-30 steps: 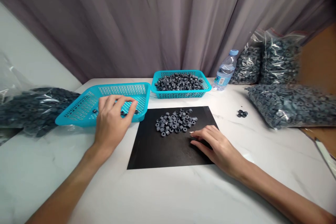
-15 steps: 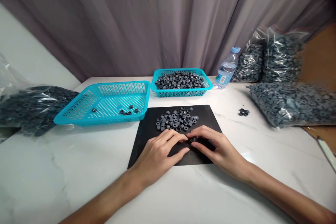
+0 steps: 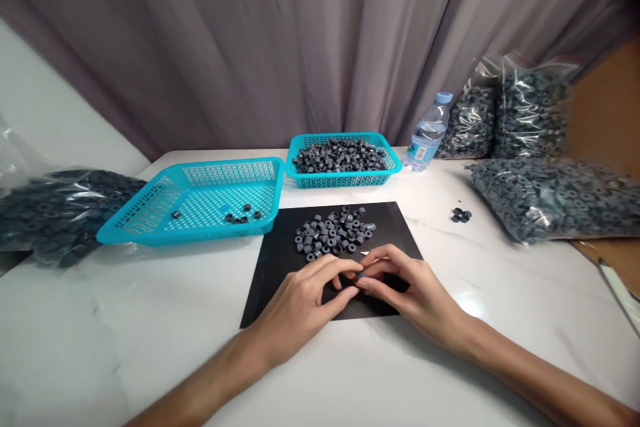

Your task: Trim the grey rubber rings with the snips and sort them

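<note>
My left hand [image 3: 310, 290] and my right hand [image 3: 413, 283] meet above the black mat [image 3: 275, 240]. A small dark grey plastic ring [image 3: 361, 275] is pinched between their fingertips, mostly covered by them. Thumb and index finger of each hand close on it from either side. Just above my right index finger shows a small pale pointed tip [image 3: 365, 253]; what it belongs to cannot be made out. Behind the hands, a pile of grey plastic rings [image 3: 333, 232] lies on the mat, some upright and some on their sides.
At the left stands a blue basket [image 3: 193, 237] with several rings inside. A fuller blue basket [image 3: 345, 180] is at the back, beside a water bottle [image 3: 427, 137]. Bags of rings [image 3: 560, 203] [image 3: 75, 207] flank the table. A few dark pieces [image 3: 461, 215] lie at the right.
My hands have come closer together and slightly toward me. The ring, earlier at my right fingertips, is now lifted between both hands' fingers. The view has shifted slightly.
</note>
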{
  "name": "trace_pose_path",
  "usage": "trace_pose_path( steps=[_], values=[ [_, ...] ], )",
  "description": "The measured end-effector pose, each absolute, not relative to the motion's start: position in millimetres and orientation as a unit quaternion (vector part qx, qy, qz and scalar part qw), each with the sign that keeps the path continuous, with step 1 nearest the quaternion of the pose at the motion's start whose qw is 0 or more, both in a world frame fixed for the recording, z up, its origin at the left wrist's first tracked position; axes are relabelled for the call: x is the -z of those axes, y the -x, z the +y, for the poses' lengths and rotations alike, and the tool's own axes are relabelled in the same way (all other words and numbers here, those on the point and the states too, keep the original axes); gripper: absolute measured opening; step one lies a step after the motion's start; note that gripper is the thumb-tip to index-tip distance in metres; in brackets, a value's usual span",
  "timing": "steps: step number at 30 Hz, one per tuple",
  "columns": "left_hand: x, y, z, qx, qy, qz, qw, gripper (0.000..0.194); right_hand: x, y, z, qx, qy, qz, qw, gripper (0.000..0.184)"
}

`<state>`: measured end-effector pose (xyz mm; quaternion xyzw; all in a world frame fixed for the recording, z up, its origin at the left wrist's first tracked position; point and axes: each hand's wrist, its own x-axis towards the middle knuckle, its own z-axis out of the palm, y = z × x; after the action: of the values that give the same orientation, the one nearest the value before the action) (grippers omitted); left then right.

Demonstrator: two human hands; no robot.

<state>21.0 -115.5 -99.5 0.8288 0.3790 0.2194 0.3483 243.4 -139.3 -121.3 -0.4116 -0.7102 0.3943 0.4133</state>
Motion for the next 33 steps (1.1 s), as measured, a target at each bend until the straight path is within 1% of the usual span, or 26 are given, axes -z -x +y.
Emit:
trace_pose_path(
  steps=[4, 6, 11, 17, 26, 33],
  values=[
    [98.3, -22.1, -115.8, -0.231, -0.819, 0.382, 0.361, 0.015, 120.5, -242.8, -139.9, -0.416, 0.401, -0.707, 0.408, 0.015],
    [99.2, -21.6, -115.2, -0.237, -0.817, 0.385, 0.358, 0.012, 120.4, -242.7, -140.3, -0.422, 0.392, -0.711, 0.404, 0.015],
    [101.2, -19.7, -112.3, -0.25, -0.814, 0.389, 0.352, 0.014, 120.9, -245.1, -140.1, -0.408, 0.376, -0.728, 0.403, 0.019],
    [99.7, -19.9, -112.9, -0.265, -0.814, 0.382, 0.349, 0.015, 123.0, -248.1, -139.2, -0.342, 0.408, -0.744, 0.403, 0.015],
    [101.3, -18.4, -114.4, -0.269, -0.814, 0.383, 0.343, 0.015, 122.6, -249.2, -138.3, -0.301, 0.409, -0.762, 0.402, 0.01],
    [100.4, -21.7, -113.0, -0.284, -0.817, 0.38, 0.329, 0.012, 125.1, -248.1, -137.6, -0.292, 0.39, -0.777, 0.399, 0.015]
  ],
)
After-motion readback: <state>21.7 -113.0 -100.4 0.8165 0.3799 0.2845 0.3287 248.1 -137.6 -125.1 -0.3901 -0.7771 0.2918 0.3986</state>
